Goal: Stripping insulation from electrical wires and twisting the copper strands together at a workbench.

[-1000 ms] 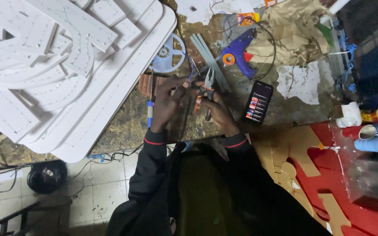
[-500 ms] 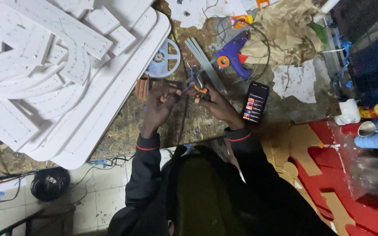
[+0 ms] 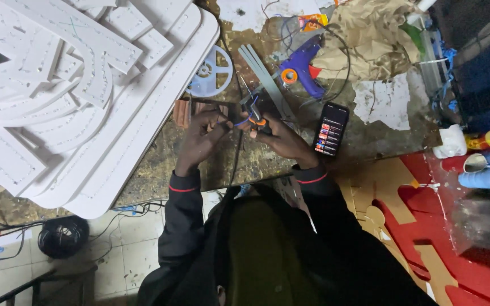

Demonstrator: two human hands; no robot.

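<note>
**Two hands working a wire with small pliers at a cluttered bench**

The person is leaning over a stained workbench (image 3: 160, 164), both hands meeting near its middle. The right hand (image 3: 282, 139) is gripping a small pair of orange-handled pliers (image 3: 254, 110), fingers wrapped round the handles. The tool's long axis is running up and away from the person, its tip pointing toward the far edge of the bench and leaning slightly left. The left hand (image 3: 202, 136) is pinching a thin wire (image 3: 241, 120), fingertips closed on it just left of the pliers; the wire is arching across to the tool, but whether the tip is biting it is too small to tell.

A dark cable (image 3: 237, 153) is trailing from between the hands toward the person's chest. Just right of the right hand a phone (image 3: 330, 129) is lying with its screen lit. Beyond the hands are sitting a pale plastic reel (image 3: 210, 71) and a blue glue gun (image 3: 300, 71). White foam-board cutouts (image 3: 58, 90) are piled across the left side of the bench.
</note>
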